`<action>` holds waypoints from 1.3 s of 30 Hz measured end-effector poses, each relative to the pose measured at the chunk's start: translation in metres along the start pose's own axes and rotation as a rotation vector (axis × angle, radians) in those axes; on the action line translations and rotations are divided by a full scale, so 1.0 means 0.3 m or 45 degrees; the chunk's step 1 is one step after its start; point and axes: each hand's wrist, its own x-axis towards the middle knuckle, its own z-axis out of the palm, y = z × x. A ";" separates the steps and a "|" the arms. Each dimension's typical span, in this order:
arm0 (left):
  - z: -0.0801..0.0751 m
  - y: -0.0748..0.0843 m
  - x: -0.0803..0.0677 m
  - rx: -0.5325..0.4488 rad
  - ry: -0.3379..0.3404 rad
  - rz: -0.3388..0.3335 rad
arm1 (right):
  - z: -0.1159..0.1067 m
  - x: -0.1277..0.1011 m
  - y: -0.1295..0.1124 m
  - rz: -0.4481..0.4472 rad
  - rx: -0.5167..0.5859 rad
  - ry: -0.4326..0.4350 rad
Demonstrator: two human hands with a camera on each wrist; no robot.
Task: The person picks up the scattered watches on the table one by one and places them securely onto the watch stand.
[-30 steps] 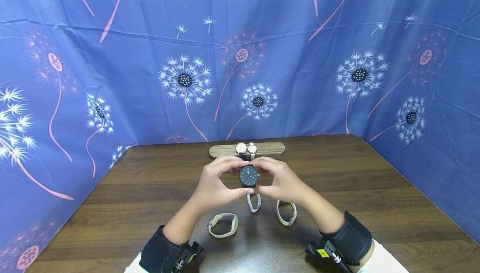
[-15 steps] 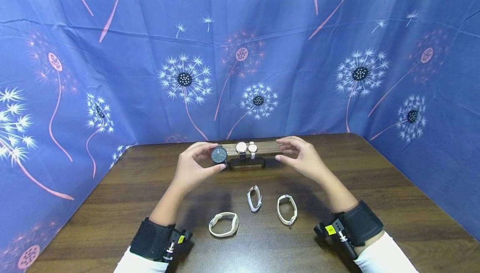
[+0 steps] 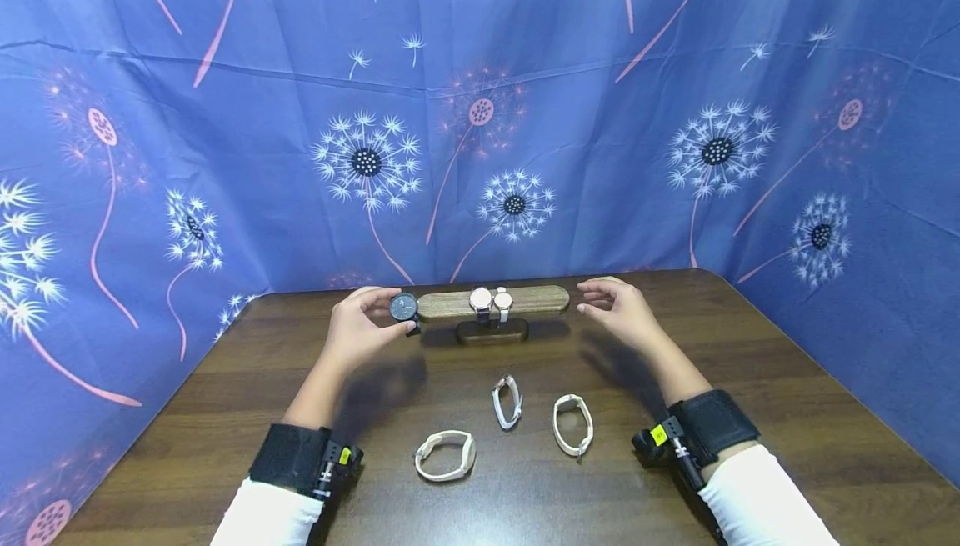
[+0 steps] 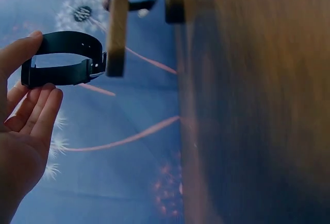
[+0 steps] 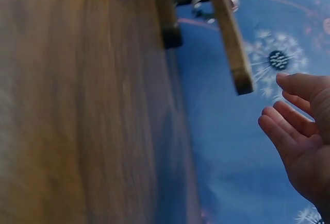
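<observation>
Only the left wrist view shows the black watch's [image 4: 62, 59] looped strap meeting the wooden bar [image 4: 116, 28].

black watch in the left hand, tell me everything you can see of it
The black watch has a round dark dial and a black strap closed into a loop, which looks matte, like leather or rubber. The left hand holds it by thumb and fingertips at the left end of the wooden stand bar, dial toward the camera. In the left wrist view the loop meets the bar's end; whether it is threaded on cannot be told. It is clear of the table.
</observation>
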 end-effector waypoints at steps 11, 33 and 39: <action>-0.017 -0.095 0.084 0.125 -0.096 -0.063 | 0.022 0.091 0.046 -0.031 -0.061 -0.173; 0.063 -0.144 0.103 0.039 -0.212 -0.229 | 0.066 0.093 0.061 0.066 -0.049 -0.198; 0.076 -0.136 0.108 0.006 -0.235 -0.242 | 0.066 0.100 0.068 0.050 -0.053 -0.196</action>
